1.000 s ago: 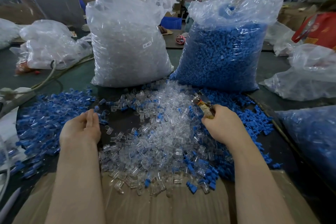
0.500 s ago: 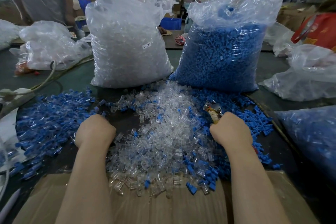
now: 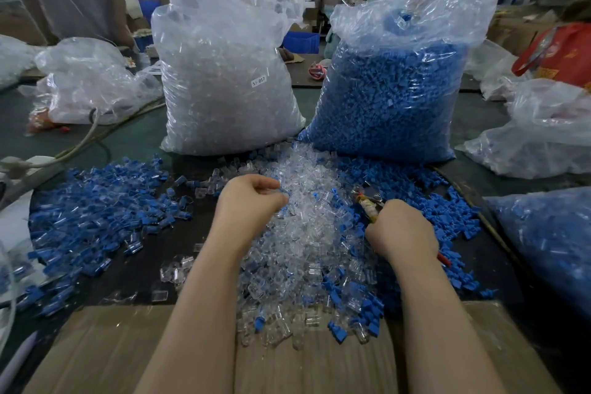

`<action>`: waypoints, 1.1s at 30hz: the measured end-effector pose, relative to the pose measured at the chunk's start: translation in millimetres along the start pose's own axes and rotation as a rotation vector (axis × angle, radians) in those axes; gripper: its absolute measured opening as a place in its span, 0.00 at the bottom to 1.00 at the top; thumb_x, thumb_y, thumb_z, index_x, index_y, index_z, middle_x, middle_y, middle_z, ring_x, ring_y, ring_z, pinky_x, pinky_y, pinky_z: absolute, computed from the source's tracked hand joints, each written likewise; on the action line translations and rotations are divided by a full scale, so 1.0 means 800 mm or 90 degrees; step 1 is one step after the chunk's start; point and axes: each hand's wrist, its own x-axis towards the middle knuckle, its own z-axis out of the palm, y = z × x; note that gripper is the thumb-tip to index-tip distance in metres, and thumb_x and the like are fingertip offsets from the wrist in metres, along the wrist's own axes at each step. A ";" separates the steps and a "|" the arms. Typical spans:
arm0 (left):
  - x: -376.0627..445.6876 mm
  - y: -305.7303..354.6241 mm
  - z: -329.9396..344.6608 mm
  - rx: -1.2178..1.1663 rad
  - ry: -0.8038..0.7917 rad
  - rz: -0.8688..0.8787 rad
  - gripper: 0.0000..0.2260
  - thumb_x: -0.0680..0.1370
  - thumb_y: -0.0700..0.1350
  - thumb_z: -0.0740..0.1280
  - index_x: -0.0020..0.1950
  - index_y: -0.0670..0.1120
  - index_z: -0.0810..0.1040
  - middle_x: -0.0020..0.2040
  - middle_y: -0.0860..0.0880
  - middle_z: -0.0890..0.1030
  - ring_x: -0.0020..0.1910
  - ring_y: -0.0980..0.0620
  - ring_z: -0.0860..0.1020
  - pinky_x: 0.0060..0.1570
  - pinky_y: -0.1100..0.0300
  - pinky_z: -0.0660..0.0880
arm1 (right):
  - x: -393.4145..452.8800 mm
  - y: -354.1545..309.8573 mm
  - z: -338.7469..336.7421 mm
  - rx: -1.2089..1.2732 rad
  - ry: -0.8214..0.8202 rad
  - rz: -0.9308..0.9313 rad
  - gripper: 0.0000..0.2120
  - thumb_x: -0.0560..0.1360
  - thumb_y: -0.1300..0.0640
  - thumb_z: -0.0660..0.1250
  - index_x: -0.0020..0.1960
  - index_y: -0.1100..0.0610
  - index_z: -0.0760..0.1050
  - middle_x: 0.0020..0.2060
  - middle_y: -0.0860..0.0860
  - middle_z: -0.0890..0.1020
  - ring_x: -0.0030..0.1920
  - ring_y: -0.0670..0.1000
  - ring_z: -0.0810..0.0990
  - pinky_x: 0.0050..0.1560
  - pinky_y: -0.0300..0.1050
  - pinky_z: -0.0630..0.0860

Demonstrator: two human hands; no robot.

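Observation:
A heap of small clear plastic pieces (image 3: pixel 307 253) lies in the middle of the table, with loose blue pieces (image 3: pixel 425 192) spread to its right. My left hand (image 3: pixel 251 205) sits on the heap's upper left with its fingers curled, and the fingertips pinch at clear pieces. My right hand (image 3: pixel 401 232) grips a small pair of pliers (image 3: pixel 367 201) at the heap's right edge. The metal jaws point up and to the left, and a red handle end sticks out behind the wrist.
Blue-and-clear pieces (image 3: pixel 96 205) cover the table's left side. Behind stand a tall bag of clear pieces (image 3: pixel 224 80) and a bag of blue pieces (image 3: pixel 396 99). Another blue-filled bag (image 3: pixel 550 240) lies at right. Cardboard (image 3: pixel 112 358) covers the near edge. A pale cable (image 3: pixel 81 142) crosses at left.
My left hand has moved right, from the edge of the blue-and-clear pile onto the clear heap, and its fingers have curled. My right hand with the pliers has shifted slightly.

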 end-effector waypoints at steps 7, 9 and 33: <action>-0.007 0.005 0.017 -0.053 -0.022 0.013 0.08 0.70 0.42 0.78 0.46 0.46 0.83 0.41 0.47 0.85 0.39 0.53 0.82 0.42 0.60 0.80 | 0.000 0.001 0.003 0.000 -0.007 -0.008 0.13 0.76 0.54 0.67 0.38 0.55 0.65 0.37 0.53 0.74 0.37 0.55 0.74 0.36 0.47 0.68; -0.007 0.007 0.020 -0.068 -0.015 0.017 0.07 0.70 0.42 0.78 0.44 0.45 0.83 0.38 0.47 0.85 0.36 0.54 0.82 0.38 0.63 0.78 | 0.000 0.000 0.002 0.000 -0.016 -0.012 0.12 0.76 0.54 0.67 0.39 0.54 0.65 0.41 0.53 0.75 0.39 0.56 0.74 0.38 0.49 0.70; -0.015 0.020 0.040 -0.290 -0.043 -0.020 0.04 0.73 0.37 0.74 0.46 0.43 0.83 0.39 0.45 0.86 0.38 0.53 0.84 0.39 0.64 0.79 | -0.012 -0.021 -0.016 0.578 0.033 -0.306 0.05 0.75 0.61 0.72 0.43 0.51 0.80 0.29 0.38 0.79 0.30 0.37 0.75 0.31 0.29 0.70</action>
